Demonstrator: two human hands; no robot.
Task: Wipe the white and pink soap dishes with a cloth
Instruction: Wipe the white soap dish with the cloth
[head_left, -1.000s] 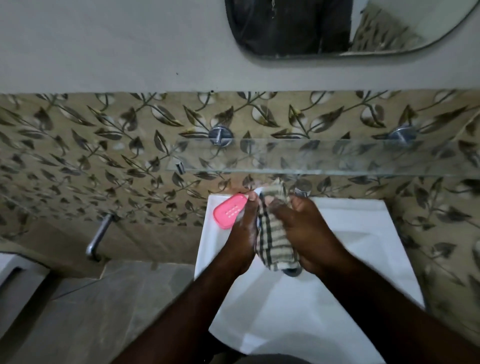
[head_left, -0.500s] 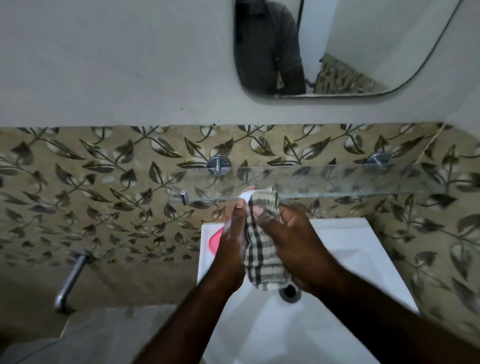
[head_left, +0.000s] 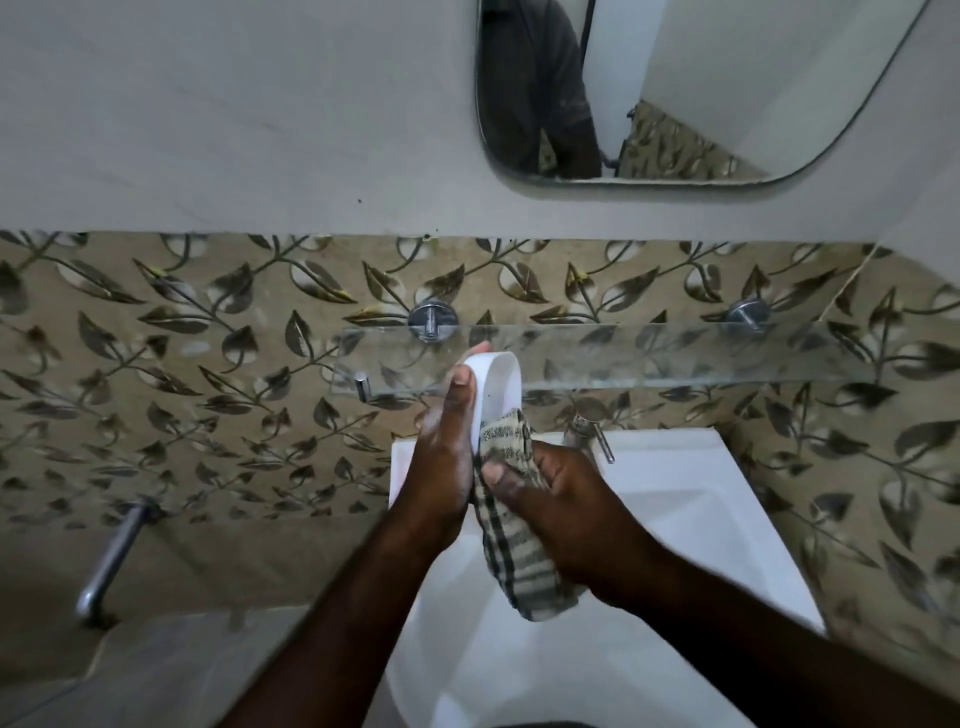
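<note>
On my feed the left hand (head_left: 441, 457) grips the white dish (head_left: 496, 384) and stands it on end, hollow side turned toward the right hand (head_left: 561, 499); the thumb lies along the dish's near rim, one fingertip shows over its top edge, and the other fingers are hidden behind it. The right hand is curled round the cloth (head_left: 514, 551), a checked one, with the thumb pressed onto it just beside the left palm; the two hands touch, or very nearly. The bunched top of the cloth pokes up above the right hand and meets the lower end of the dish; whether it sits inside the hollow or only against the rim I cannot quite make out, since the left hand covers that part. The rest of the cloth hangs out below the right hand, between the two wrists.

Both hands are held over the sink (head_left: 691, 509), which spreads beneath and to the right of them; the tap (head_left: 589, 423) stands just beyond the right hand. A glass shelf (head_left: 675, 353) runs behind the dish's upper end and away past the right hand; a mirror (head_left: 753, 78) hangs well above it. Far off to the left of the left hand, a metal pipe (head_left: 111, 558) sticks out from the leaf-patterned tiles (head_left: 208, 364).
</note>
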